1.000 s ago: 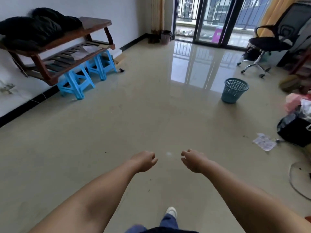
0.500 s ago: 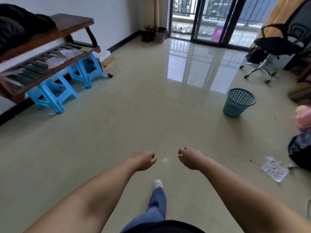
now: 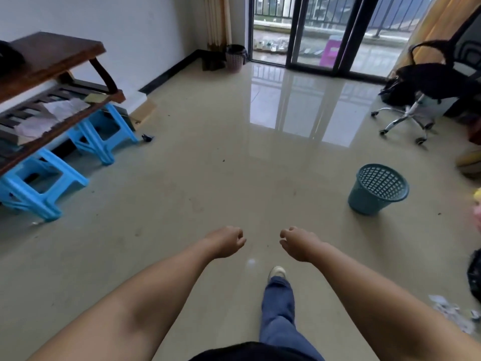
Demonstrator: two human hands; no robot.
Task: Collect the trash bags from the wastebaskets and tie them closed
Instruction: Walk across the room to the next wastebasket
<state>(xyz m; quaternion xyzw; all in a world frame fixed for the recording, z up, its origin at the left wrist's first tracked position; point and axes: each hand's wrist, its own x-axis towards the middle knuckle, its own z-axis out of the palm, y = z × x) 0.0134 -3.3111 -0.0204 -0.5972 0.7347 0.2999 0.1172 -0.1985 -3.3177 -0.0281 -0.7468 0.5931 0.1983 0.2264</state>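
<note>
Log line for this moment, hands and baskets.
left hand: loosely curled, holds nothing | right hand: loosely curled, holds nothing | teal wastebasket: upright, no bag visible | far wastebasket: by curtain, dark liner

The black bag (image 3: 474, 278) is cut off by the right edge. The pink object (image 3: 477, 216) above it is likewise cropped; its identity cannot be determined. The far wastebasket (image 3: 235, 58) shows dark contents too small to resolve. The wooden rack (image 3: 49, 82) runs off the left edge.
</note>
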